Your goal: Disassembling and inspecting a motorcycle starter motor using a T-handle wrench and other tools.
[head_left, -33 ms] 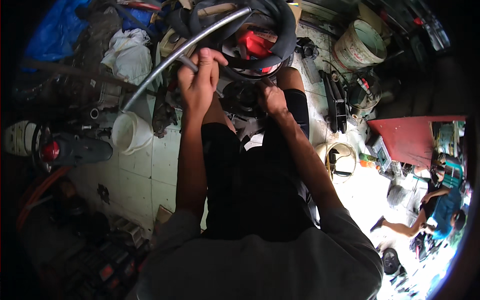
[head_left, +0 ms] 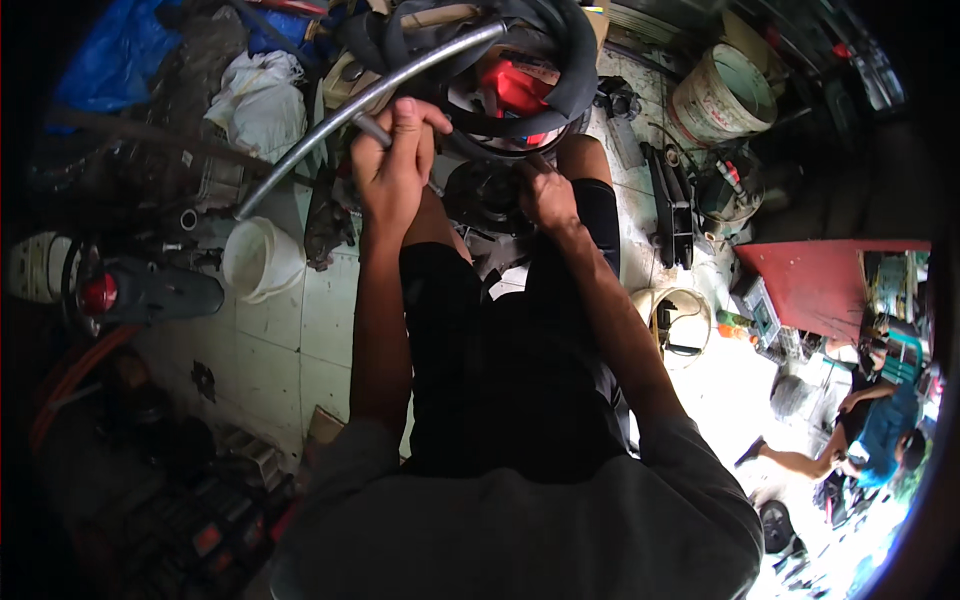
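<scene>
Head cam: the person's L hand (head_left: pixel 393 170) is loosely curled round the short grey metal stem (head_left: pixel 372 129) of a long silver metal T-bar (head_left: pixel 422 62), w/ thumb & 1 finger out. The bar slants past the hand, nr a thick black rubber loop (head_left: pixel 575 75). R hand (head_left: pixel 549 198) is curled by a round black part (head_left: pixel 485 192) btwn the legs; can't tell what it holds.

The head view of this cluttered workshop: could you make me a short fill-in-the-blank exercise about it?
1. The short stub of the long grey metal bar is gripped by the person's ____ hand.
2. Framed by the thick black rubber loop is a shiny object coloured ____.
3. The crumpled glossy sheet near the picture's top-left corner is ____.
4. The person's cloth shorts are ____.

Missing words: left; red; blue; black.
</scene>
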{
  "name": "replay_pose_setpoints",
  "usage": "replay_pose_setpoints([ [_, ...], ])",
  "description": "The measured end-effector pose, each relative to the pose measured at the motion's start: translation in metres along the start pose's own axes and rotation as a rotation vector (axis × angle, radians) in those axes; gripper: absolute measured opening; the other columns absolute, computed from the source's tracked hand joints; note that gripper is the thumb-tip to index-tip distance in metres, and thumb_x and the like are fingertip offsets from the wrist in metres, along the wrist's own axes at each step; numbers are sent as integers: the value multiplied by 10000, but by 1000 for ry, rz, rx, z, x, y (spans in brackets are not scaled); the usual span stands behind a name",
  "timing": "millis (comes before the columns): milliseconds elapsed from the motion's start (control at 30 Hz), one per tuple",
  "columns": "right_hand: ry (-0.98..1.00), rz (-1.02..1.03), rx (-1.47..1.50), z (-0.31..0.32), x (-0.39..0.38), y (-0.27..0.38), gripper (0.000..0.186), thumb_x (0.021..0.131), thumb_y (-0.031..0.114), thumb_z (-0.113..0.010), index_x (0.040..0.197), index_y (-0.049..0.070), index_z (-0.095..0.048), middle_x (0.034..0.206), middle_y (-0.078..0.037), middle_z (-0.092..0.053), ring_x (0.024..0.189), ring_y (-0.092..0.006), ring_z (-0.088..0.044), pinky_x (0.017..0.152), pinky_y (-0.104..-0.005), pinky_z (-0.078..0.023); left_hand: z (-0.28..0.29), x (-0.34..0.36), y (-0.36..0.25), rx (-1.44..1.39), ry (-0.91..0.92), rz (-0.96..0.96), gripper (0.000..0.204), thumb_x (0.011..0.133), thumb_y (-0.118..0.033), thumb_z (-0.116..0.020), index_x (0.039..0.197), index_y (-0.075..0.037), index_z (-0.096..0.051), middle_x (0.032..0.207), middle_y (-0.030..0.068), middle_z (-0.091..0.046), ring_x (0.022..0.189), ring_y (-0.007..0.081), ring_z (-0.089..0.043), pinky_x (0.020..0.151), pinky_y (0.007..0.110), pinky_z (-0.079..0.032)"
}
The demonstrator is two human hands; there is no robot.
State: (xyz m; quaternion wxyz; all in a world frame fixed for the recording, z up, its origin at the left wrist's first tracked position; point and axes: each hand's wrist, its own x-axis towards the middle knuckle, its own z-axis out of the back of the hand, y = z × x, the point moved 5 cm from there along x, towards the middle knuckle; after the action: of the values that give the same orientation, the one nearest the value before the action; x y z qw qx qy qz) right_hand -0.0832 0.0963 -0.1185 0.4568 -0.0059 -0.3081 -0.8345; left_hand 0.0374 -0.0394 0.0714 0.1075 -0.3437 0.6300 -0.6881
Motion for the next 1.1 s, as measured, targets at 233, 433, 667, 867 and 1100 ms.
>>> replay_pose_setpoints([
  [233,-134,141,156,60,10,35,365,703,4,-574,1066,40,-584,972,-167,-569,930,-337,-539,780,-385,-458,51,-36,-5,105,-114,89,427,968,-310,-336,759,3,-539,450,-34,-325,390,31,-265,390,202,-195],
  [433,-150,131,158,59,10,39,205,755,-19,-562,953,3,-611,953,-160,-585,878,-320,-576,747,-367,-467,73,-55,17,162,-200,215,434,969,-308,-329,736,-15,-548,441,-45,-312,392,34,-263,410,204,-216],
  [667,-437,171,297,106,38,63,199,774,-76,-538,942,-11,-622,874,-126,-556,764,-214,-575,658,-298,-477,65,-72,44,151,-178,339,384,946,-297,-422,713,-38,-584,483,-60,-322,462,20,-297,445,215,-227],
  [867,-6,-225,492,60,41,48,222,874,106,-500,1035,19,-626,663,-31,-571,570,-85,-525,559,-246,-441,68,-70,46,136,-206,356,353,936,-282,-449,717,-36,-575,523,-57,-366,497,27,-340,478,217,-273],
  [1100,362,-240,221,-25,14,52,332,807,273,-586,998,1,-577,974,-214,-591,871,-362,-591,759,-387,-479,46,-71,52,93,-117,283,250,909,-184,-499,727,-28,-571,495,-43,-340,422,39,-339,424,226,-259],
])
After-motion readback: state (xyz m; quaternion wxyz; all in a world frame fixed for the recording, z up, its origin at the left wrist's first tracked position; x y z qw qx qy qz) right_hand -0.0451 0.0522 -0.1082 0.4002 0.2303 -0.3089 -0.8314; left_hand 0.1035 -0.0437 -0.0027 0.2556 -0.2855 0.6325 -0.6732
